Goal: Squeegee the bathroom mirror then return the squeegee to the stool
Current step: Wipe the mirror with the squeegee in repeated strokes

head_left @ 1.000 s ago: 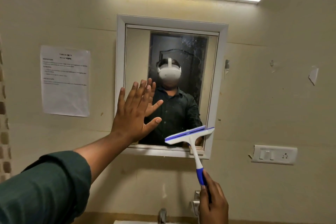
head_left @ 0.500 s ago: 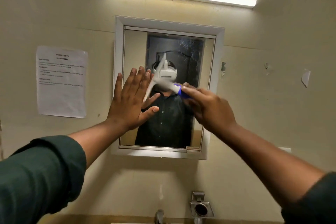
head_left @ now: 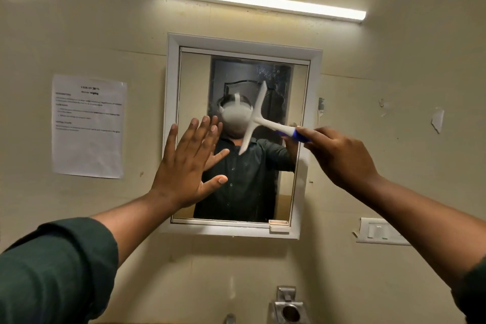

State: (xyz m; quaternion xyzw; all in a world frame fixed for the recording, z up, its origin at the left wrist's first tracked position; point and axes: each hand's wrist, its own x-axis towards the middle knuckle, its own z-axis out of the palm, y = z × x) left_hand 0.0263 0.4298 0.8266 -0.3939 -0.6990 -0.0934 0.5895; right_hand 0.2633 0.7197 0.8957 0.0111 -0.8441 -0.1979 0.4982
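Observation:
The bathroom mirror (head_left: 286, 166) hangs on the wall in a white frame, with smears near its top. My left hand (head_left: 186, 166) lies flat with fingers spread against the mirror's left edge. My right hand (head_left: 339, 158) grips the blue handle of a white squeegee (head_left: 256, 116). The squeegee's blade stands nearly upright, tilted slightly, against the glass at mid height, right of my left hand. The stool is out of view.
A printed paper sheet (head_left: 88, 126) is taped to the wall left of the mirror. A tube light (head_left: 259, 4) runs above it. A switch plate (head_left: 381, 231) sits at lower right. A tap (head_left: 230, 318) and a metal fitting (head_left: 289, 308) lie below.
My right hand rose from below the mirror with the squeegee, turned the blade from level to nearly upright, and has now drawn it rightward across the glass. My left hand stayed pressed in place.

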